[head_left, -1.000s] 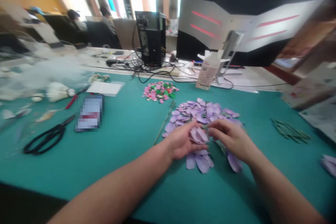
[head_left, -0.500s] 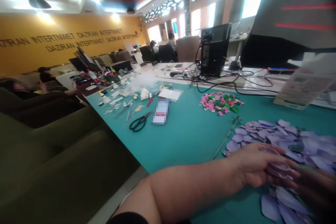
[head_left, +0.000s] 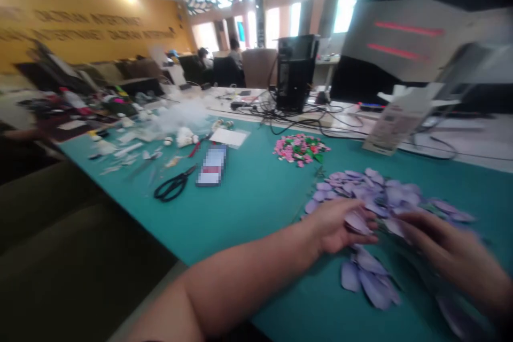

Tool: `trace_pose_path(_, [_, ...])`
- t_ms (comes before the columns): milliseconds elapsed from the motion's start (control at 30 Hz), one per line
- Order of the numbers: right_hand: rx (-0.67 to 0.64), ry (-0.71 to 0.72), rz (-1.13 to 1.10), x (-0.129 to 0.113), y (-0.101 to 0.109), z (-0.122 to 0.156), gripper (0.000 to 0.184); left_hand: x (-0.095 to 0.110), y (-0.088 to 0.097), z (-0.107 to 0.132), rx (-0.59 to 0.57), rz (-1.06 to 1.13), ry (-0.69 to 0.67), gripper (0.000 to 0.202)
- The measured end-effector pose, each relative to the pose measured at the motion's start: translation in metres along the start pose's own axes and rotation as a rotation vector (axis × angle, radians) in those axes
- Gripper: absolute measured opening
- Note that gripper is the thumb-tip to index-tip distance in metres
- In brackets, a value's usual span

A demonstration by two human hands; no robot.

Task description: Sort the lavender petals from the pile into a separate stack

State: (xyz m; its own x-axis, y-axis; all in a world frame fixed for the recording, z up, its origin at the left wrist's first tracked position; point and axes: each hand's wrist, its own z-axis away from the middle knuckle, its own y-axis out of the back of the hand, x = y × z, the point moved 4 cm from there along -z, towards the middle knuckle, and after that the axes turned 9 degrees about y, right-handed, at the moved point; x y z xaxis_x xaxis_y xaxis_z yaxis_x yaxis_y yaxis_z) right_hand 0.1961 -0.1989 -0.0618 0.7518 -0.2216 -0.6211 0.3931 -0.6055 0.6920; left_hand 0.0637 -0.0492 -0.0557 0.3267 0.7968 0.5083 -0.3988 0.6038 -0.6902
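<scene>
At right of center in the frame, a person's left hand (head_left: 334, 227), palm turned up, holds a pale lilac bloom (head_left: 358, 222) in its curled fingers. Facing it from the right, the right hand (head_left: 444, 238) is bent, its fingers close together at a pale petal (head_left: 394, 227); blur makes it impossible to tell whether they grip it. Both hands are above a green mat (head_left: 248, 214), just in front of a lilac heap (head_left: 360, 184) of petals at right of center. Below the left hand lies a petal cluster (head_left: 372, 280), fanned out on the mat. A thin green stem (head_left: 319, 172) lies at the heap's left edge.

Toward the center of the frame sits a pink-and-green pile (head_left: 300, 148) of small pieces. Left of center lie a phone (head_left: 212, 165), black-handled scissors (head_left: 172, 187), a white card (head_left: 230, 137) and a shuttlecock (head_left: 186, 138). Behind the mat, at upper center, stands a black computer tower (head_left: 296, 72) amid cables; a monitor (head_left: 404, 40) fills the upper right, an open white box (head_left: 395, 125) before it. At upper left, 2 people are seated in the background near a yellow wall (head_left: 100, 26) with lettering.
</scene>
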Motion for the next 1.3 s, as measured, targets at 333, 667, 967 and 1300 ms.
trace_pose_path(333, [0.114,-0.235,-0.407,-0.064,-0.006,-0.003,0.027,-0.001,-0.007,0.01,0.013,-0.066,-0.036,0.01])
trace_pose_path(667, [0.018,-0.098,0.045,-0.08,-0.03,-0.003,0.015,-0.007,-0.015,0.008,-0.044,0.048,-0.04,0.017])
trace_pose_path(967, [-0.014,-0.039,0.084,-0.084,-0.043,-0.006,0.024,-0.006,-0.016,0.008,-0.003,0.098,-0.153,0.019])
trace_pose_path(1300, [0.121,-0.019,-0.168,-0.089,-0.036,-0.014,0.013,0.007,-0.029,0.016,0.085,-0.097,-0.198,0.032])
